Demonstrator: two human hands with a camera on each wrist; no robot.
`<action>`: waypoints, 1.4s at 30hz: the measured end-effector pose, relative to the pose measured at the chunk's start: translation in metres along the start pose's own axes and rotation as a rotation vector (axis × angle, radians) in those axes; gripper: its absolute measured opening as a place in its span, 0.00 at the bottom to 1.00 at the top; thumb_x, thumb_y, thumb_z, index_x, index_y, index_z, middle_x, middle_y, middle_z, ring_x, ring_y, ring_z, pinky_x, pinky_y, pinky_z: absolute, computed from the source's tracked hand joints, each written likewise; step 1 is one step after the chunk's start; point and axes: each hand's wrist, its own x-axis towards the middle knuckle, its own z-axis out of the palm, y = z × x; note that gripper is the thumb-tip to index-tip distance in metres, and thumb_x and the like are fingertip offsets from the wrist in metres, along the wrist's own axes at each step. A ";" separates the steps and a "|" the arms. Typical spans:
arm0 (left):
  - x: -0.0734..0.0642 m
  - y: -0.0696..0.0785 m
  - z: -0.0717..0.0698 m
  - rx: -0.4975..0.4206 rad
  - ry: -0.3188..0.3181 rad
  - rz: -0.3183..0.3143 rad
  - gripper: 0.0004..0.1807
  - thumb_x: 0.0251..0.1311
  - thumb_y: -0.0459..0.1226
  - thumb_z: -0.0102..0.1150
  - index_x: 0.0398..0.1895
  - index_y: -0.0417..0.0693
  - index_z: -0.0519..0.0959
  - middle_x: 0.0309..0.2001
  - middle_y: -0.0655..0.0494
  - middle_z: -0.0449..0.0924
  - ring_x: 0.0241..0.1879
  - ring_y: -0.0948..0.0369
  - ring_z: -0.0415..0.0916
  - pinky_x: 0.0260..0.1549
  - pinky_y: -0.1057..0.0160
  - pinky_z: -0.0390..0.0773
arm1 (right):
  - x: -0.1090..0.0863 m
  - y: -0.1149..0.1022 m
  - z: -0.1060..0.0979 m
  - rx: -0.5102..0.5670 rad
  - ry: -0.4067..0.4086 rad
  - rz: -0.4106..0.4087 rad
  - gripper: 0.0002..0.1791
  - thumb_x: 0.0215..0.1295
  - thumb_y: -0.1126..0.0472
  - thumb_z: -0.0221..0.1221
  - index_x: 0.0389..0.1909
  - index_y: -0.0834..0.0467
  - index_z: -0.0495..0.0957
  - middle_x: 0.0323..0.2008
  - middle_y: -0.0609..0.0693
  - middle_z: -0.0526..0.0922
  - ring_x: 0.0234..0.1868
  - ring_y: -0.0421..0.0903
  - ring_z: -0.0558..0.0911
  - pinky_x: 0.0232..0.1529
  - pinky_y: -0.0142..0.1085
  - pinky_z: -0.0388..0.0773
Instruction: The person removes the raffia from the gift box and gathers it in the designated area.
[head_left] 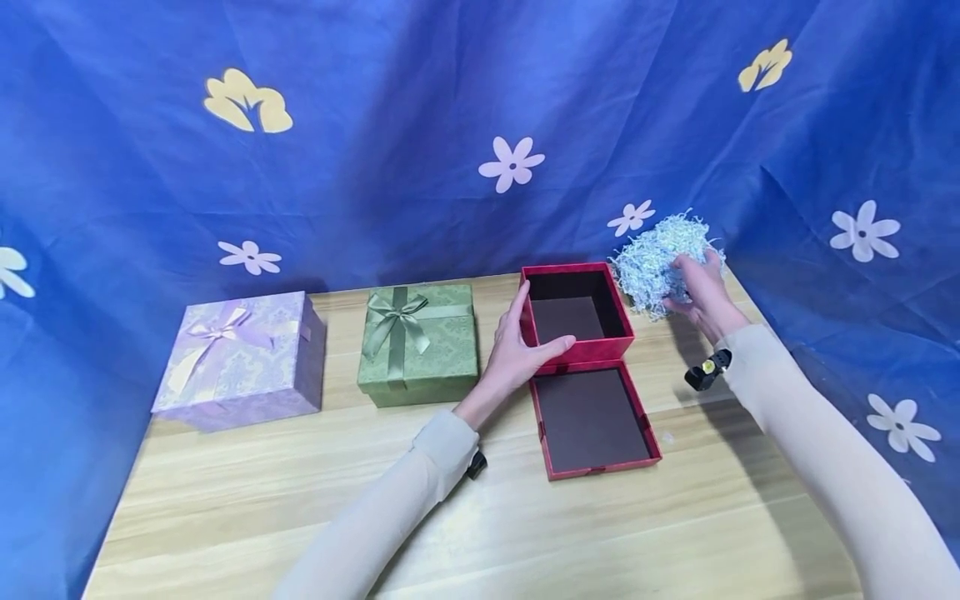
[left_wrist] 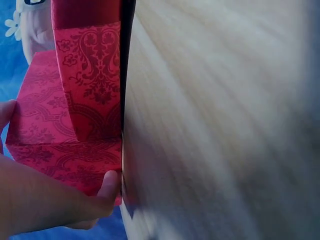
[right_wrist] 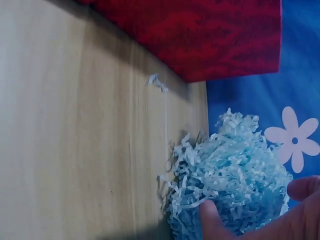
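Observation:
A red patterned box (head_left: 588, 351) with a dark inside stands uncovered towards the right of the table. My left hand (head_left: 512, 354) rests against its near left corner, fingers straight along the left side and thumb stretched across the front. In front of the box lies its red lid (head_left: 596, 421), inner side up. To the right of the box, my right hand (head_left: 705, 292) grips a fluffy clump of light blue shredded paper (head_left: 651, 260). In the right wrist view the thumb presses into the shredded paper (right_wrist: 235, 170); part of that hand is out of frame.
A green gift box (head_left: 442, 342) with a bow stands left of the red one. Further left is a lilac gift box (head_left: 258, 367) with a ribbon. Blue flowered cloth (head_left: 420, 150) hangs behind and beside the table. A loose paper shred (right_wrist: 157, 82) lies near the red box.

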 end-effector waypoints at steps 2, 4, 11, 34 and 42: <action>-0.001 0.001 0.000 0.004 0.000 -0.006 0.62 0.58 0.52 0.82 0.91 0.65 0.51 0.78 0.44 0.64 0.76 0.50 0.62 0.73 0.38 0.66 | -0.005 0.002 -0.002 0.022 0.022 -0.010 0.56 0.76 0.60 0.55 0.90 0.37 0.27 0.89 0.51 0.29 0.84 0.51 0.45 0.57 0.41 0.83; -0.002 0.002 -0.001 0.005 0.001 -0.008 0.61 0.59 0.50 0.82 0.91 0.64 0.52 0.78 0.44 0.65 0.75 0.51 0.63 0.73 0.40 0.67 | -0.011 0.004 -0.004 0.046 0.051 -0.034 0.53 0.76 0.60 0.55 0.90 0.38 0.33 0.88 0.50 0.30 0.84 0.50 0.45 0.65 0.46 0.78; -0.005 0.011 -0.006 0.040 0.035 -0.008 0.59 0.59 0.50 0.80 0.90 0.62 0.55 0.82 0.49 0.61 0.80 0.49 0.55 0.74 0.38 0.64 | -0.031 0.008 -0.003 0.149 0.121 -0.151 0.42 0.76 0.63 0.54 0.87 0.46 0.49 0.82 0.50 0.39 0.77 0.46 0.56 0.72 0.51 0.69; -0.008 0.053 -0.046 -0.212 0.048 0.062 0.44 0.66 0.41 0.75 0.84 0.51 0.65 0.78 0.46 0.65 0.75 0.43 0.64 0.66 0.46 0.76 | -0.097 0.020 0.008 0.364 -0.389 -0.164 0.33 0.86 0.64 0.51 0.83 0.44 0.51 0.66 0.58 0.65 0.64 0.50 0.76 0.58 0.39 0.85; -0.020 0.065 -0.077 -0.201 0.052 0.101 0.42 0.68 0.38 0.74 0.83 0.53 0.66 0.74 0.49 0.70 0.70 0.51 0.71 0.67 0.45 0.74 | -0.122 0.019 0.025 0.322 -0.473 -0.198 0.29 0.86 0.63 0.48 0.81 0.46 0.56 0.67 0.60 0.70 0.66 0.55 0.76 0.57 0.40 0.85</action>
